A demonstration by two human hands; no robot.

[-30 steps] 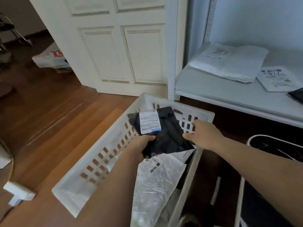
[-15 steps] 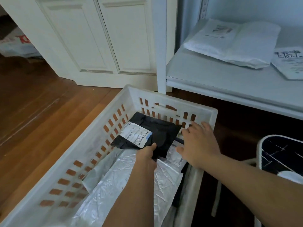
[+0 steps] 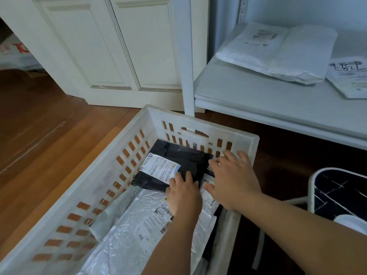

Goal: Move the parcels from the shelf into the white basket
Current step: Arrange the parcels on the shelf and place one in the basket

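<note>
A black parcel (image 3: 185,158) with a white label lies flat at the far end of the white basket (image 3: 198,125), on top of a crinkled silver-white parcel (image 3: 137,225). My left hand (image 3: 183,192) holds the black parcel at its near edge, fingers on top. My right hand (image 3: 232,181) hovers with spread fingers at the parcel's right edge, by the basket's right wall. On the white shelf (image 3: 258,100) lie a large white parcel (image 3: 278,52) and a smaller labelled parcel (image 3: 349,80) at the right edge.
The basket stands on a wooden floor (image 3: 49,135) in front of a white panelled door (image 3: 119,46). A dark patterned bin with a white rim (image 3: 337,191) stands at the right, below the shelf. A white bag (image 3: 15,54) lies far left.
The black parcel has gone down from above the basket to lie flat inside it. My right hand has let go of it and spread open. The view has moved closer.
</note>
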